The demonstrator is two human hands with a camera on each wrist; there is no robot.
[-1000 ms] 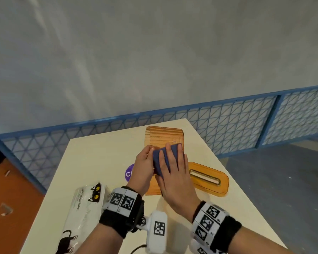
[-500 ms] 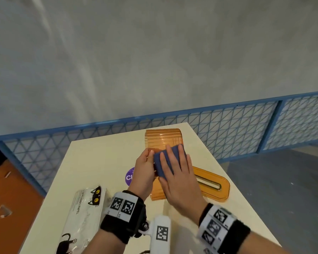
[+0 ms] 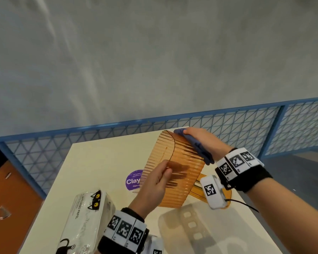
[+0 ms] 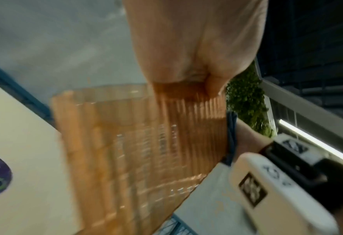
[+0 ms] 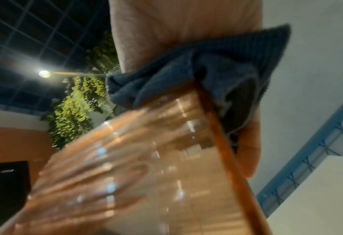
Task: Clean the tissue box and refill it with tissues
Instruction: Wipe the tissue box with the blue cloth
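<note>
Box (image 3: 174,171) tilted off counter (image 3: 99,162), long axis 11-to-5. Left hand (image 3: 154,182) grip clamps near wall; right hand (image 3: 200,140) grip presses cloth (image 3: 200,149) on far wall, 1 o'clock.

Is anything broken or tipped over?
Nothing looks broken. The orange tissue box is tilted only because the left hand holds it while the right hand wipes it with a blue cloth.

Purple round sticker (image 3: 133,181) on worktop (image 3: 92,167): "Clay…", partly hidden. Tissue pack (image 3: 84,222): "TUNHUANG PAPEL", uncertainly read.
</note>
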